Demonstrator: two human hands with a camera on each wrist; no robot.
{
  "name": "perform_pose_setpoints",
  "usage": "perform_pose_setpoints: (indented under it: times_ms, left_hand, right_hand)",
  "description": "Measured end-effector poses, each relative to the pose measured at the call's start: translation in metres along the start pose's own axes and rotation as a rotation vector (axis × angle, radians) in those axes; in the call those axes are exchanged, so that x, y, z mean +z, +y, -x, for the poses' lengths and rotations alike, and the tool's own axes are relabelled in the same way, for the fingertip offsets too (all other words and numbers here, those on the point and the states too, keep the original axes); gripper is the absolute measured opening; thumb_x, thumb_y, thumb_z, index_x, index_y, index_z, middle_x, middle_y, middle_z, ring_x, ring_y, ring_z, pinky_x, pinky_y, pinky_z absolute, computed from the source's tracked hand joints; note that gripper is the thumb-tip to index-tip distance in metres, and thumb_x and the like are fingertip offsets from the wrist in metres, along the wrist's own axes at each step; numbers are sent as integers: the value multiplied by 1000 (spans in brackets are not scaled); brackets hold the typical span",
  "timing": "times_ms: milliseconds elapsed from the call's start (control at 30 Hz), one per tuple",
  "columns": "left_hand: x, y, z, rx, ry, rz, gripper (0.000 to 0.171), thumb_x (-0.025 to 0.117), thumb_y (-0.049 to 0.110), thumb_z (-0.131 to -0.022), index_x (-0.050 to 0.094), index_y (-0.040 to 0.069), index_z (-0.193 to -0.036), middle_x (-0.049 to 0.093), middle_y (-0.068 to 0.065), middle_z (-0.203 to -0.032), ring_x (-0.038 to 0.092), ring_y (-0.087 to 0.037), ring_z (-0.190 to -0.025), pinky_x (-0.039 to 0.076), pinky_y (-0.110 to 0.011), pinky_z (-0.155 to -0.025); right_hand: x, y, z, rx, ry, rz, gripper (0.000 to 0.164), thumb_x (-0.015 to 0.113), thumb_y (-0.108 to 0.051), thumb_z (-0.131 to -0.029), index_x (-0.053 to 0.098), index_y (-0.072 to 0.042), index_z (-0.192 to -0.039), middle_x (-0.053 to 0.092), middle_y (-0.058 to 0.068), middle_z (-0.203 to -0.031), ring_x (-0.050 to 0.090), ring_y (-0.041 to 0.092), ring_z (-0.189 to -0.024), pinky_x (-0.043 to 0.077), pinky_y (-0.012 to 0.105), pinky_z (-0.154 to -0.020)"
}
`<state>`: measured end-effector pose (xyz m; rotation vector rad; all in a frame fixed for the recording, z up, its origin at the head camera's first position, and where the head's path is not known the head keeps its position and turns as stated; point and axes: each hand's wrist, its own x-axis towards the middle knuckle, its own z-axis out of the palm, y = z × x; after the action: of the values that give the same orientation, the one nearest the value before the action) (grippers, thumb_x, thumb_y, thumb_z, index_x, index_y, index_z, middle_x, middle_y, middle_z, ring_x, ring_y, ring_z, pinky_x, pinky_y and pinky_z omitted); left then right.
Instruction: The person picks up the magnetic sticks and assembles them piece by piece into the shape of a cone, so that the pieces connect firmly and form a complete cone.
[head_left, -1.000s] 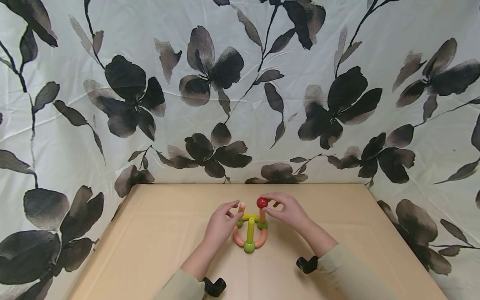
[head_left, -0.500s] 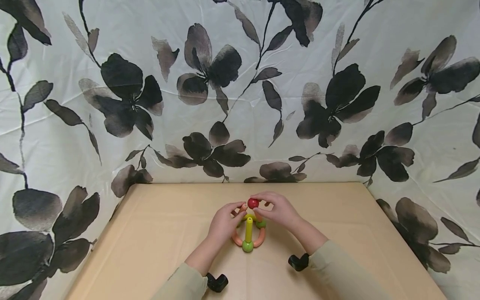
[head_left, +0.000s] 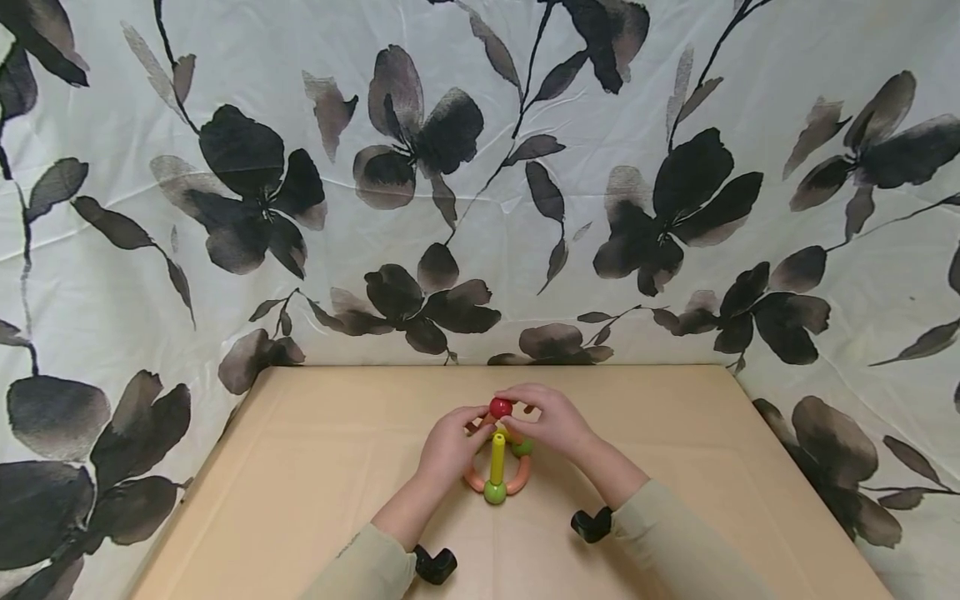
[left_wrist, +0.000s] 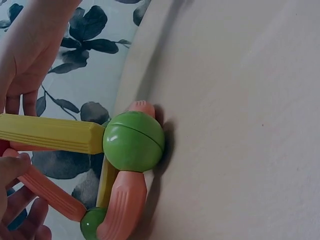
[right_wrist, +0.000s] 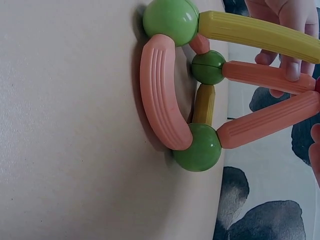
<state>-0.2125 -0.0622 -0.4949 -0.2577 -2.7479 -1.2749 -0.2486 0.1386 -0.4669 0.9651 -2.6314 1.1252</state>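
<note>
A frame of sticks and balls stands on the table. In the head view, my right hand [head_left: 551,421] pinches a red ball [head_left: 500,407] at its top. My left hand [head_left: 446,446] pinches an upright orange stick [left_wrist: 55,195] just beneath the ball. A second orange stick [right_wrist: 270,120] leans in from the right, and both sticks converge at the ball in the right wrist view. A yellow stick [head_left: 498,458] rises from the front green ball [head_left: 494,493], with its upper end free. Curved orange sticks [right_wrist: 162,92] and a yellow piece [right_wrist: 204,104] link the green balls at the base.
The light brown tabletop [head_left: 337,467] surrounds the frame. Behind it hangs a white cloth [head_left: 555,258] with dark flowers. Black wrist-worn pieces [head_left: 435,567] show at both sleeves, low over the table.
My right hand has brought the red ball leftward, tilting the right orange stick inward, to the left stick's top. My left hand has moved slightly right and now pinches the left stick.
</note>
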Motion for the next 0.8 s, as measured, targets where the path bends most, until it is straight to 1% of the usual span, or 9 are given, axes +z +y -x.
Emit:
perform_pose_setpoints:
  times_ms: [133,267,333,500,567,700,800]
  left_hand:
    - [0,0,0,-3,8,-3,33,71,29,-92,71,19,-123,69,2,-111,60,-14,-90,50,-30,-70]
    - [-3,0,3,-27,26,30,30,72,29,-92,72,20,-121,68,4,-110,59,-14,-89,50,-29,-68]
    - [-5,1,6,-44,36,57,28,72,29,-92,72,21,-119,67,5,-111,58,-13,-90,50,-29,-68]
    - [-8,3,19,-58,52,100,23,72,30,-92,73,22,-114,66,8,-107,58,-15,-91,50,-28,-69]
    - [-7,3,25,-71,47,126,23,71,33,-92,73,23,-113,65,9,-104,57,-15,-90,50,-28,-67]
    - [-2,1,36,-96,7,182,25,71,40,-91,73,23,-110,62,9,-98,56,-14,-85,50,-27,-62]
    - [4,-1,40,-85,-29,182,29,72,41,-90,73,19,-109,61,8,-93,56,-12,-79,49,-27,-59]
  right_hand:
    - [0,1,-1,11,-6,-3,39,79,-21,-86,70,-16,-124,69,-4,-120,61,16,-110,54,33,-81]
    - [-1,2,-2,18,-13,-9,39,78,-21,-87,70,-16,-125,69,-4,-120,61,16,-111,54,33,-81]
    - [-1,2,-1,20,-18,-11,39,78,-21,-87,70,-16,-125,68,-4,-121,61,16,-111,54,32,-81]
    - [-2,1,0,21,-15,-24,38,76,-21,-89,69,-20,-126,68,-5,-121,61,15,-110,53,31,-81]
    - [-2,1,1,22,-11,-28,37,76,-21,-89,69,-22,-126,68,-6,-121,60,14,-110,53,31,-81]
    - [-2,0,2,30,-11,-31,35,74,-25,-91,69,-24,-126,68,-7,-122,60,14,-110,54,33,-81]
    - [-1,0,2,30,-9,-33,34,72,-28,-92,70,-25,-126,68,-7,-122,60,14,-110,54,35,-81]
